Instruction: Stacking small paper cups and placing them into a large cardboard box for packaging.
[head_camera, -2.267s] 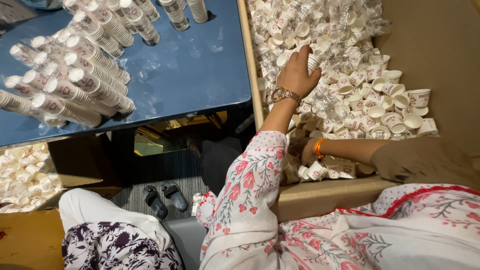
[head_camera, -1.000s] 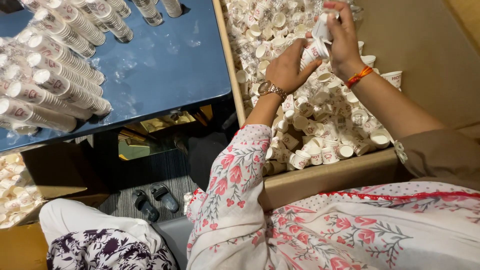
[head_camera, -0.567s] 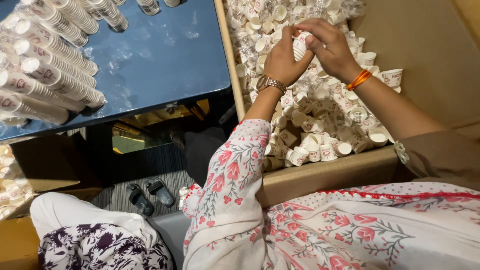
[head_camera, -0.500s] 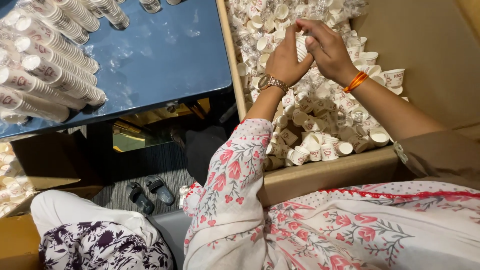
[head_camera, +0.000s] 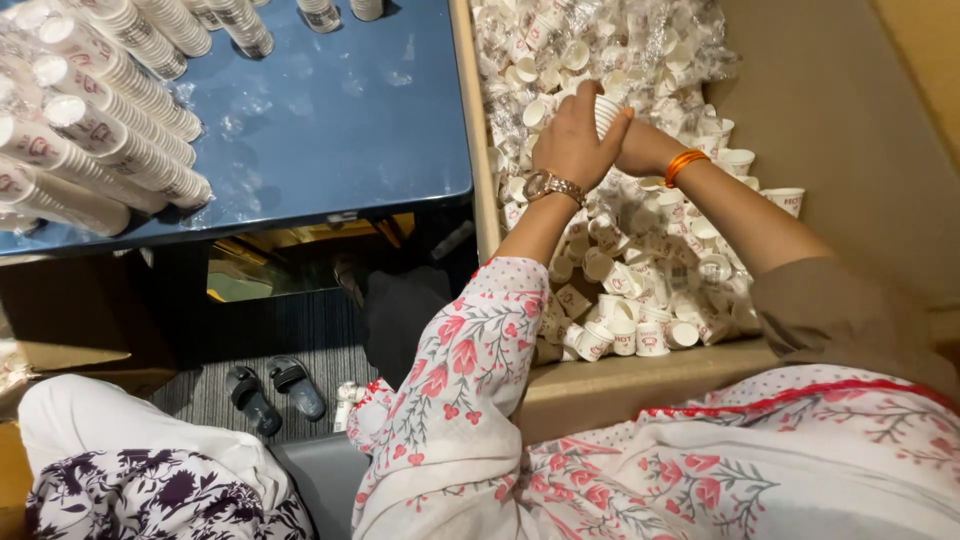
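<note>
Paper cup (head_camera: 606, 112), small and white with fine vertical ribbing on its side, is being gripped between both hands over the big cardboard box (head_camera: 850, 130). Only a sliver of it can be seen, since most of it is covered by the fingers. The left hand (head_camera: 572, 140) is wrapped around it from the near side, with a gold-toned watch (head_camera: 553, 185) worn on that wrist. The right hand (head_camera: 640, 145) is pressed against it from the other side, an orange bangle (head_camera: 684, 162) sitting at the wrist; its fingers are mostly hidden behind the left hand, so how tightly they are curled can't be made out.

Underneath, the box is filled with a heap of loose cups (head_camera: 630, 290) of the same kind: little white ones with red print, tumbled every which way, some lying on their sides, some mouth-up, with bits of crinkled clear plastic wrap mixed in near the far end.

To the left, a dark blue surface (head_camera: 340, 120) is set right beside the box wall, and long nested stacks of cups (head_camera: 100, 110) are laid across its left part, with a few more stacks at the far edge. A pair of dark sandals (head_camera: 272, 392) can be spotted on the ribbed floor below. Floral sleeves in white and red are worn on the arms.
</note>
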